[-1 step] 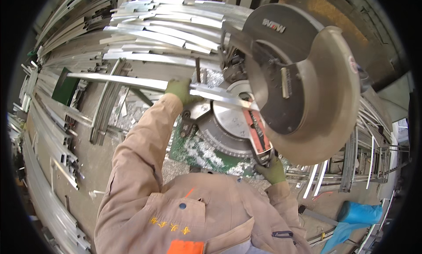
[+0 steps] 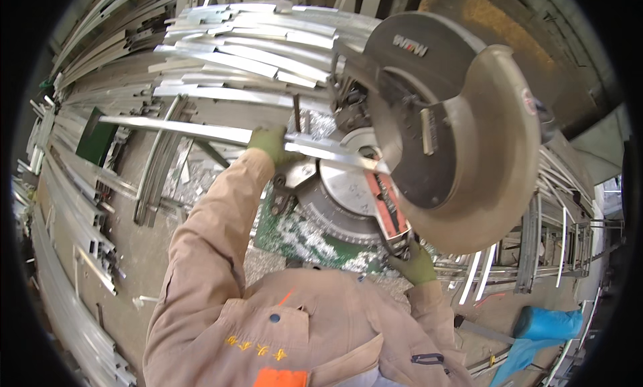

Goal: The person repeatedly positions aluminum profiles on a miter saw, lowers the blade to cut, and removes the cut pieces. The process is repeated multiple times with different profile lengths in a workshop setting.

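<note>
In a green glove, my left hand (image 2: 269,144) is closed round a long silvery metal bar (image 2: 201,128). The bar runs from the far left across the round table (image 2: 338,193) of a mitre saw. Its right end lies beside the saw's large brown guard (image 2: 499,166), near the red insert strip (image 2: 386,203). The blade is hidden by the guard and housing. My right hand (image 2: 416,263), gloved in green too, is closed on the dark handle (image 2: 398,248) at the front of the saw table; its fingertips are partly hidden.
Many metal bars (image 2: 248,55) lie stacked behind the saw, with more bundles (image 2: 74,219) along the left. A green plate (image 2: 94,138) stands under the bar's far left end. Metal chips (image 2: 308,236) cover the green base. A blue roll (image 2: 546,323) lies at lower right.
The whole view has shifted slightly. Both hands keep their holds, and the bar stays in about the same place on the saw table.
</note>
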Available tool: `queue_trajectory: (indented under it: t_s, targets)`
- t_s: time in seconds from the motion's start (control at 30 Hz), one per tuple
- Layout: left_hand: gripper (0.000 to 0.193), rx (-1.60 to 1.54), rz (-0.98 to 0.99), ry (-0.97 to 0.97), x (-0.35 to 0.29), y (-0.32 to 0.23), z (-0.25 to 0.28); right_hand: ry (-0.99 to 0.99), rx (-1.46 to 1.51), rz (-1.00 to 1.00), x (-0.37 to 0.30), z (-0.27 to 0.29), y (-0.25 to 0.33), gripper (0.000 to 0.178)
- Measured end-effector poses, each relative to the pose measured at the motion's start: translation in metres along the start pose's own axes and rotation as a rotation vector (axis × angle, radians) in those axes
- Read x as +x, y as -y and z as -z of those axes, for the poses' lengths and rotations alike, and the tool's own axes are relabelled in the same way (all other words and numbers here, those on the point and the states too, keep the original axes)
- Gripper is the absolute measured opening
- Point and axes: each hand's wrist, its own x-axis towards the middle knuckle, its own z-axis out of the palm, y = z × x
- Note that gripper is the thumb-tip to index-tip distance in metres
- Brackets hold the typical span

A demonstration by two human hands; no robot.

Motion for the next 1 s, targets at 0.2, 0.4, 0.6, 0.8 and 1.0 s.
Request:
queue_trajectory:
  t_s: [0.2, 0.4, 0.6, 0.8, 1.0]
  targets:
    - [0.103, 0.007, -0.051, -0.002, -0.007, -0.007, 0.015, -0.639, 0.172, 0.131, -0.004, 0.214, 0.068, 0.054]
    - [0.116, -0.008, -0.068, -0.012, 0.002, 0.006, -0.002, -0.854, -0.380, 0.655, 0.038, 0.389, 0.250, 0.064]
    - [0.117, 0.009, -0.131, -0.047, 0.012, -0.019, -0.004, -0.071, -0.235, 0.415, 0.081, 0.437, 0.294, 0.068]
    - [0.124, -0.019, -0.097, -0.060, 0.005, -0.007, -0.006, -0.247, -0.185, 0.661, 0.080, 0.409, 0.251, 0.064]
    - [0.136, 0.016, -0.034, -0.030, 0.006, -0.007, -0.006, -0.362, -0.256, 0.690, 0.056, 0.373, 0.219, 0.057]
